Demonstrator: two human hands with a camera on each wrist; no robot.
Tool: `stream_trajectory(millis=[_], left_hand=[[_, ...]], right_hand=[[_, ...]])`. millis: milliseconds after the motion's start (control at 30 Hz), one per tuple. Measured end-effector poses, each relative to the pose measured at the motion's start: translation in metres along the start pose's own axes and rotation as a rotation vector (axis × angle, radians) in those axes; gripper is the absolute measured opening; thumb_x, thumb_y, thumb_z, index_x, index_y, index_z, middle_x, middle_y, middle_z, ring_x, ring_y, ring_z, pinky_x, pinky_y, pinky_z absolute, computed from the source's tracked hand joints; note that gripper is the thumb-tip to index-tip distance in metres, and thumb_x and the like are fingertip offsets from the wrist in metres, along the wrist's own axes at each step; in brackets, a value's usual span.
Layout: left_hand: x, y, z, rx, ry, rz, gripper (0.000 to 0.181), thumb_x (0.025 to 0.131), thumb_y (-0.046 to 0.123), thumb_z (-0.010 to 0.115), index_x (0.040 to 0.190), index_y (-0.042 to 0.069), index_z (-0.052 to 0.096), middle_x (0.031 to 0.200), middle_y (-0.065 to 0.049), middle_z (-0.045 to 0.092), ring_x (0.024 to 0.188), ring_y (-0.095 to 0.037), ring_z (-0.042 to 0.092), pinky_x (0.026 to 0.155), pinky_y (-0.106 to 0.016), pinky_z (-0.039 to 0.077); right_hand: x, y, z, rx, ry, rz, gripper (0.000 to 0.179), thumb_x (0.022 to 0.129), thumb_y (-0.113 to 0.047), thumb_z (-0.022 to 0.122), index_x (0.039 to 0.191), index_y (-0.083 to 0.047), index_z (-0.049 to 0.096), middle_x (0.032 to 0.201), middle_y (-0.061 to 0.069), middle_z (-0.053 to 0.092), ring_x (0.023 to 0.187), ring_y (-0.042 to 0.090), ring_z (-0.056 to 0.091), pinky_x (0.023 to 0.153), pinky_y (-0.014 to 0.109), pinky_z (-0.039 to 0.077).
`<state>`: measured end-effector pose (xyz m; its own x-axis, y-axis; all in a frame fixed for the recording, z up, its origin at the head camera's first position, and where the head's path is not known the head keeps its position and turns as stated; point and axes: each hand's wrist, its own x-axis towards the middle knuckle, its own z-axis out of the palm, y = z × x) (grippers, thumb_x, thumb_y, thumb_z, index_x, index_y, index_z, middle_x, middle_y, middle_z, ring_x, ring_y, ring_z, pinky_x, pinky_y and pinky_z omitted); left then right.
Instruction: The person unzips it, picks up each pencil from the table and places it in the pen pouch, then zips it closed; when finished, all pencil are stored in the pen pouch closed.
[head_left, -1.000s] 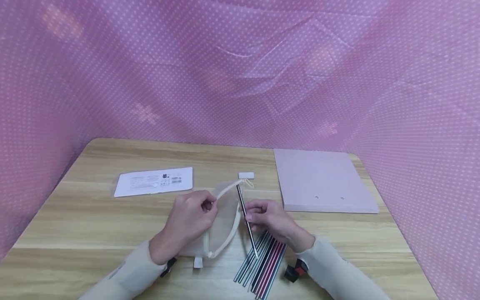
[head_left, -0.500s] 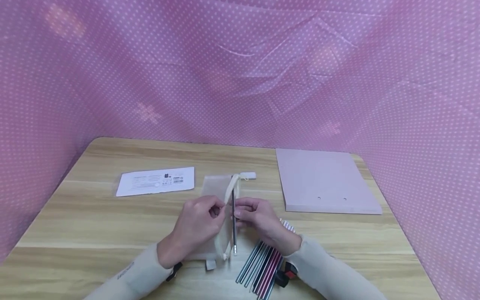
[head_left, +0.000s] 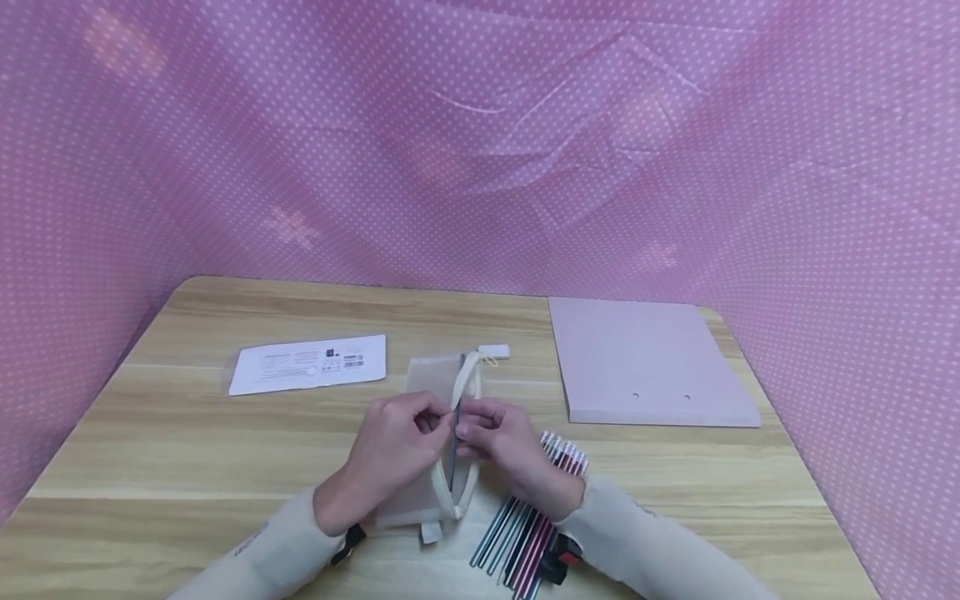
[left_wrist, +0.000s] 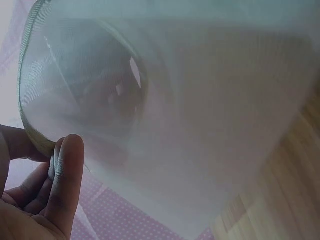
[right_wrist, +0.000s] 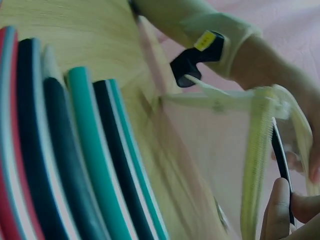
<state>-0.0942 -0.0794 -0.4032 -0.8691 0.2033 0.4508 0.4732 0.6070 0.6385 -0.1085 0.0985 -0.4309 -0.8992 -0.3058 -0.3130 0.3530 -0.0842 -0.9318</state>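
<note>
A sheer mesh zip pouch [head_left: 411,507] lies in front of me with its zip side spread open. My left hand [head_left: 393,446] pinches one zip edge between thumb and fingertips; the left wrist view shows the mesh [left_wrist: 225,125] stretching away from those fingers [left_wrist: 70,165]. With thumb and fingers, my right hand [head_left: 510,442] holds a dark pencil [head_left: 453,467] lengthwise in the pouch's mouth, between both zip edges. In the right wrist view the pencil [right_wrist: 281,150] shows just behind the near zip edge [right_wrist: 255,160]. Beneath my right wrist lies a bunch of striped pencils [head_left: 517,542].
A small white block [head_left: 493,351] sits by the pouch's far corner. At back right is a flat pink folder-like slab [head_left: 645,358] with two small holes. A white printed packet [head_left: 307,364] lies at the left. Pink dotted cloth [head_left: 480,167] hangs behind the table.
My right hand has moved left, bringing the pencil from a slant beside the pouch into its mouth. The left hand has shifted slightly right, and the mouth has narrowed.
</note>
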Motion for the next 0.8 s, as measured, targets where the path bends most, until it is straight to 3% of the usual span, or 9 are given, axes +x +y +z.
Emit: stream_trajectory(millis=[167, 433, 800], left_hand=[[0.001, -0.001, -0.001, 0.003, -0.012, -0.016, 0.005, 0.081, 0.005, 0.075, 0.080, 0.011, 0.076, 0.069, 0.003, 0.071, 0.059, 0.001, 0.056, 0.053, -0.013, 0.050], [0.001, -0.006, -0.004, 0.031, 0.002, -0.001, 0.006, 0.080, 0.005, 0.075, 0.080, 0.010, 0.076, 0.071, 0.001, 0.074, 0.061, 0.000, 0.061, 0.057, -0.013, 0.052], [0.004, -0.009, -0.007, 0.034, -0.002, -0.011, 0.007, 0.080, 0.004, 0.075, 0.083, 0.010, 0.077, 0.073, 0.000, 0.074, 0.062, -0.001, 0.062, 0.058, -0.013, 0.053]], right_hand=[[-0.002, 0.002, 0.007, 0.002, 0.010, -0.002, 0.045, 0.097, 0.002, 0.059, 0.141, 0.003, 0.053, 0.127, 0.023, 0.069, 0.097, 0.014, 0.074, 0.080, 0.025, 0.062], [-0.009, 0.003, 0.011, 0.135, -0.040, 0.001, 0.048, 0.100, -0.003, 0.056, 0.146, 0.008, 0.044, 0.142, 0.028, 0.056, 0.123, 0.026, 0.067, 0.100, 0.030, 0.055], [-0.012, -0.002, 0.001, 0.224, -0.120, 0.017, 0.049, 0.099, -0.006, 0.059, 0.145, 0.004, 0.047, 0.141, 0.021, 0.061, 0.121, 0.020, 0.068, 0.103, 0.028, 0.053]])
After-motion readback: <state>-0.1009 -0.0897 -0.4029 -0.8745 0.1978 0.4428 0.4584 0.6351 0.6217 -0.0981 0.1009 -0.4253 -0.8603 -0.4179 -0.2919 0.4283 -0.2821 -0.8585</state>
